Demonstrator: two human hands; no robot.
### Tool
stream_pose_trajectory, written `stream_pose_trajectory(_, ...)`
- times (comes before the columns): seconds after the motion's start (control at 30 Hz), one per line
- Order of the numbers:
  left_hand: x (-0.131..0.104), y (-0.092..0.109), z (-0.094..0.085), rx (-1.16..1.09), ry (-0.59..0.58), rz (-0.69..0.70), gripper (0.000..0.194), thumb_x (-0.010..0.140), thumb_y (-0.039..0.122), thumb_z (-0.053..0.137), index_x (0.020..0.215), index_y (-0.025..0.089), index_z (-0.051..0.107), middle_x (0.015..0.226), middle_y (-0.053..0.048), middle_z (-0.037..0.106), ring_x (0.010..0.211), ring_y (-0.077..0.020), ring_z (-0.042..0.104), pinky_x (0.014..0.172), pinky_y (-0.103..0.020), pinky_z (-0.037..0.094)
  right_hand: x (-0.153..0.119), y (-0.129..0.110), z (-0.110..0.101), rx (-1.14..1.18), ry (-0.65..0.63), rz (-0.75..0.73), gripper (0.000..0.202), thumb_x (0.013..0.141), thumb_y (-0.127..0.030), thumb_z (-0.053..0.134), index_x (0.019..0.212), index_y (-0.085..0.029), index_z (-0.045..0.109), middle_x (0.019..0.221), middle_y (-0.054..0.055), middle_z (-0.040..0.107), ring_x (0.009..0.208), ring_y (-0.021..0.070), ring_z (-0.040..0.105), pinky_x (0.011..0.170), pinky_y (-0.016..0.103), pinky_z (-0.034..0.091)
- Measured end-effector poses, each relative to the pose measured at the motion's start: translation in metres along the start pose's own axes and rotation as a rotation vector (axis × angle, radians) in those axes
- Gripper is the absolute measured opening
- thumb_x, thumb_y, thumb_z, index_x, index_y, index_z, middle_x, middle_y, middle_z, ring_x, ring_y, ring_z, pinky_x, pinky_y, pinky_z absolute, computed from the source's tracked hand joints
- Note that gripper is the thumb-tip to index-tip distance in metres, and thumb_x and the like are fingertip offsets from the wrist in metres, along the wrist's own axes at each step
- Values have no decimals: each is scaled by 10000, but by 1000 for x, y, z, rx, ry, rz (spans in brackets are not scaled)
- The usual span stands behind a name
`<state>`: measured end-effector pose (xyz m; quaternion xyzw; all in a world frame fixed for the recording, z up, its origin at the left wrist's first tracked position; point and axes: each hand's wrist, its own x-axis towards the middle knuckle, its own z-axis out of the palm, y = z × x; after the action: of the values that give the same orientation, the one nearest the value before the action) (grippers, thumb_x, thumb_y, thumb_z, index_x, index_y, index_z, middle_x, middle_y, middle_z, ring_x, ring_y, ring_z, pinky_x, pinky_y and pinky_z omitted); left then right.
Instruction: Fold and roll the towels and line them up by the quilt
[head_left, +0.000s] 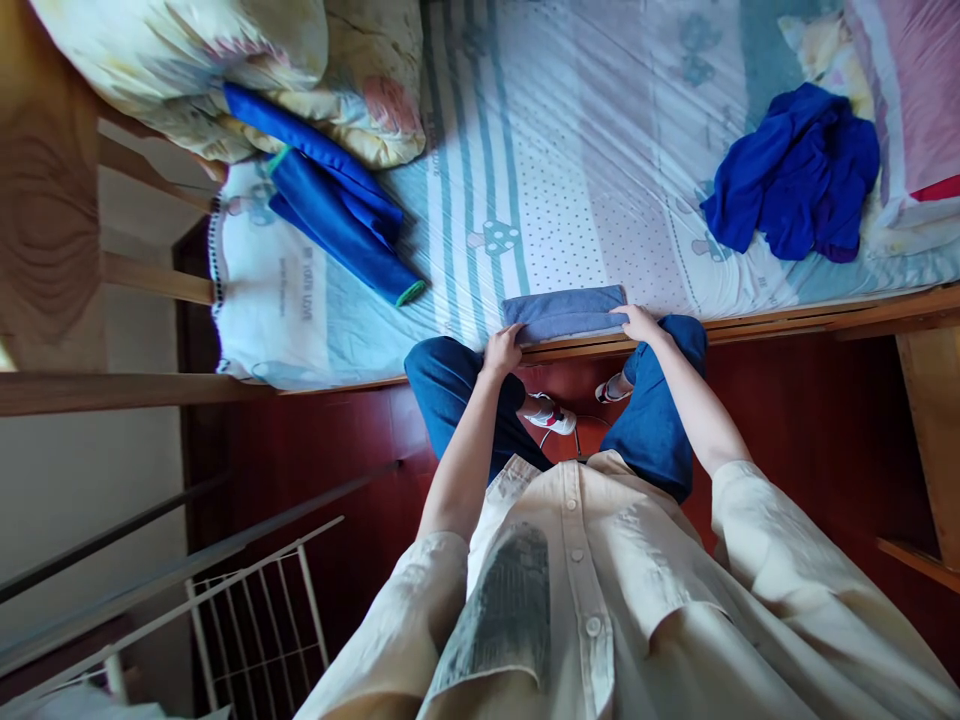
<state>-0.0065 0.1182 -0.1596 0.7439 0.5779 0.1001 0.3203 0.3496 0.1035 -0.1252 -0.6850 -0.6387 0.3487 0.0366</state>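
A grey-blue cloth, folded into a long narrow strip like a towel [564, 312], lies along the near edge of the bed [555, 180]. At its left end my left hand [502, 352] is closed on the near corner. My right hand [639, 323] pinches the right end between thumb and fingers. Two folded blue cloths lie to the left on the mattress: a darker one with green edging [341, 225] and a brighter blue one [311, 135] beside it. A crumpled royal-blue cloth [799, 175] is heaped on the right.
A pale floral quilt [337, 75] is bunched at the upper left, and a pink pillow [919, 90] sits at the upper right. Wooden bed rails [157, 278] stand at the left. Below them is a white wire rack [255, 620] on the dark red floor [787, 430].
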Motion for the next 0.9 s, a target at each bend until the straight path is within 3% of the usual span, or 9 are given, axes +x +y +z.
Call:
stream_pose_trajectory(0.1,3,-8,-1,-157,108,-67,610,707,66,518,1279,152,711,1285,-130,740,1273,-309,658,1175,-459,481,6,4,0,118,70,-2,555,818,-57,590,1335,-195,739,1326,76,753,1283,289,673,1148,420,517)
stream_pose_trajectory(0.27,12,-17,4,-402,238,-272,447,801,180,543,1232,161,659,1132,-117,755,1085,-241,719,1005,-385,585,22,14,7,249,193,24,480,830,-143,634,1301,-158,727,1281,101,758,1207,284,698,1113,445,537)
stream_pose_trajectory(0.4,18,-17,10,-495,303,-354,369,856,268,563,1202,155,622,1098,-124,748,1041,-212,722,936,-327,590,38,25,17,312,237,55,487,860,-218,653,1340,-138,670,1271,129,745,1186,261,707,1072,422,567)
stream_pose_trajectory(0.53,21,-14,12,-513,337,-365,313,896,373,591,1129,168,628,1030,-98,745,991,-202,710,906,-303,575,47,29,24,372,251,70,393,931,-295,638,1292,-142,650,1204,139,754,1117,251,726,1008,388,599)
stream_pose_trajectory(0.7,27,-14,8,-418,349,-449,246,927,409,596,960,169,638,828,-49,683,862,-203,669,856,-300,536,57,32,28,359,265,129,201,1006,-360,587,1051,-179,660,1028,108,744,998,244,716,954,372,602)
stream_pose_trajectory(0.9,47,-22,4,-318,320,-547,274,971,402,537,813,190,609,731,-35,615,845,-224,640,821,-307,497,67,39,36,258,292,175,351,1034,-504,556,831,-221,592,839,78,688,919,252,675,981,399,561)
